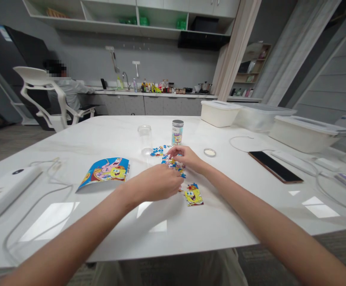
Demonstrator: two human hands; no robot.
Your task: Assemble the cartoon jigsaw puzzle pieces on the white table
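Note:
A loose pile of small jigsaw puzzle pieces (170, 161) lies mid-table. My right hand (188, 157) hovers at the pile from the right, its curved fingers a little apart over the pieces. On the near side, my left hand (160, 182) is closed, with the fingertips bent down by the pile's near edge; whatever it may hold is hidden. A joined section of puzzle (194, 195), showing a yellow cartoon face, lies just right of the left hand. Left of the hands rests a curled picture sheet (107, 171) with cartoon figures on blue.
Behind the pile stand a clear jar (145, 140) and a metal-lidded can (177, 133). A round lid (210, 152) lies to the right, near a phone (275, 167) and cables. White bins (220, 113) line the back right. A white device (10, 190) sits left; a person (68, 93) sits beyond.

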